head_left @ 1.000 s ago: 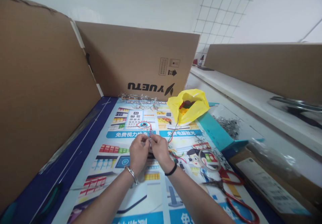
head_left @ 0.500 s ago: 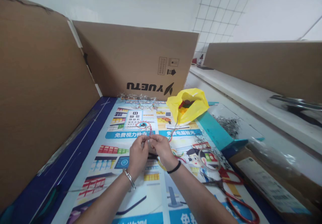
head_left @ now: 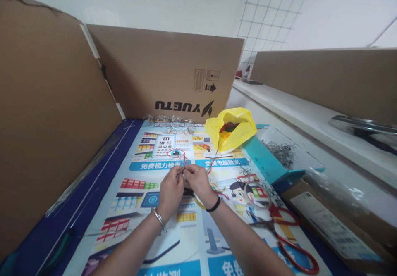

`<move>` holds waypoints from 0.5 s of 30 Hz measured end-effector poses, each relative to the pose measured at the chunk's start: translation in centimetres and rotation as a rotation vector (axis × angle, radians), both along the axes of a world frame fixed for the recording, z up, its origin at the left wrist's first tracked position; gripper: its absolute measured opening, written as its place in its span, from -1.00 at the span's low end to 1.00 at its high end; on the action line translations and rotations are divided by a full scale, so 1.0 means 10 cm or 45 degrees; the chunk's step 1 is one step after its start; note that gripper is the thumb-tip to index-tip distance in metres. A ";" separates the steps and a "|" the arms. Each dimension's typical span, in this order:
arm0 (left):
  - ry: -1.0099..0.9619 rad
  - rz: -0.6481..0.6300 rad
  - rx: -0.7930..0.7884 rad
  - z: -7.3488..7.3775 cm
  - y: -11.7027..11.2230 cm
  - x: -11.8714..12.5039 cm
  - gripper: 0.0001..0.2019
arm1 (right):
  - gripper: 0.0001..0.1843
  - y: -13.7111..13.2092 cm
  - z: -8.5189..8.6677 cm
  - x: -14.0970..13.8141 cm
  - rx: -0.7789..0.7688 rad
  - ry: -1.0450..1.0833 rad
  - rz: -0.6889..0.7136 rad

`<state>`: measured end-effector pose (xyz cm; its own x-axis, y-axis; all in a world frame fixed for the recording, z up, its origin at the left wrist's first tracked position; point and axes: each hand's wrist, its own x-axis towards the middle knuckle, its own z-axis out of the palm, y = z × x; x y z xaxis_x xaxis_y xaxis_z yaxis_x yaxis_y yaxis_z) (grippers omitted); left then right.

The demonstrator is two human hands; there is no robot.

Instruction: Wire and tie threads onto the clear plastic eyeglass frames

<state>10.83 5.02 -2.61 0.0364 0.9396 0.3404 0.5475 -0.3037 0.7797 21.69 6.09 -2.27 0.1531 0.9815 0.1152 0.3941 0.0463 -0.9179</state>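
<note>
Over the printed sheet, my left hand (head_left: 171, 189) and my right hand (head_left: 198, 183) meet fingertip to fingertip, both closed in a pinch. A thin red cord (head_left: 185, 160) sticks up from between the fingertips; its exact hold is hidden by my fingers. Beneath my right hand lie a yellow cord (head_left: 199, 203) and a dark item (head_left: 187, 191) that is mostly covered. Another thin red cord (head_left: 211, 166) runs on the sheet just beyond the right hand, toward a yellow bag (head_left: 242, 137) with coloured contents.
Red-handled scissors (head_left: 283, 236) and a clear tape roll (head_left: 257, 195) lie at right, near a cardboard box (head_left: 335, 222). Small wire pieces (head_left: 281, 154) are heaped beyond; more silvery pieces (head_left: 169, 120) lie at the back. Cardboard panels (head_left: 161, 69) stand behind and left. A teal-handled tool (head_left: 60, 247) lies lower left.
The view has shifted very slightly. Both hands stay pinched together in almost the same place, with the red cord leaning a little differently above the fingertips.
</note>
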 end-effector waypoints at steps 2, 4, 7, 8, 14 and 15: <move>0.034 -0.011 0.002 0.00 0.00 0.00 -0.79 | -0.79 -0.01 0.03 0.00 0.025 -0.090 -0.008; 0.072 -0.030 -0.020 0.00 -0.01 0.01 -0.78 | -0.78 -0.02 0.04 0.00 0.049 -0.146 -0.014; 0.126 -0.066 -0.072 0.02 -0.02 0.01 -0.76 | -0.76 -0.03 0.05 0.01 0.099 -0.241 -0.014; 0.137 -0.077 -0.087 0.03 -0.01 0.01 -0.75 | -0.76 -0.03 0.05 0.01 0.111 -0.271 -0.014; 0.221 -0.096 -0.093 0.09 0.02 -0.04 -0.78 | -0.76 -0.03 0.05 0.00 0.130 -0.409 -0.018; 0.270 -0.098 -0.087 0.11 0.03 -0.05 -0.77 | -0.76 -0.03 0.05 0.00 0.132 -0.417 -0.011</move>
<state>10.33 5.31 -1.52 0.1727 0.9518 0.2533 0.6786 -0.3014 0.6699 21.71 5.81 -1.81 0.0999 0.9608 0.2586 0.6681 0.1279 -0.7330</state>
